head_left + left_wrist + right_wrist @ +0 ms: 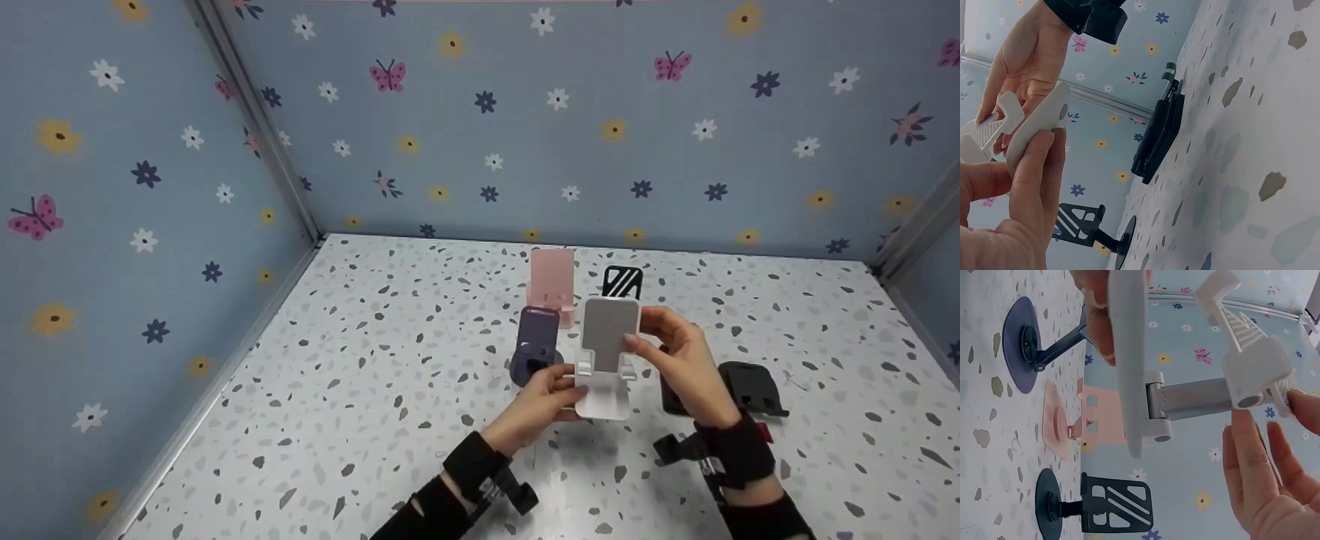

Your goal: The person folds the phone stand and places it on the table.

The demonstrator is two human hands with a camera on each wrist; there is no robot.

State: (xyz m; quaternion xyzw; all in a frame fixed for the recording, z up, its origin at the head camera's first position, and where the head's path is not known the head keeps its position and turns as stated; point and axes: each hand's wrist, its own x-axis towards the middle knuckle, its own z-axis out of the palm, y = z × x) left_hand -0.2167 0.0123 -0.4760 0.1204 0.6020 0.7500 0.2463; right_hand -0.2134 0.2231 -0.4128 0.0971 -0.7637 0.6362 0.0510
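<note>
A white phone stand with a grey padded plate is held up off the table between both hands. My left hand grips the edge of its flat base, thumb on one face and fingers on the other. My right hand pinches the right edge of the padded plate between thumb and fingers. In the right wrist view, a metal arm on a hinge joins base and plate, and the right fingers touch the plate's hinge end.
Behind the hands stand a pink phone stand, a dark purple one and a black one with slanted slots. A folded black stand lies right of the right wrist. Flowered walls border the speckled table.
</note>
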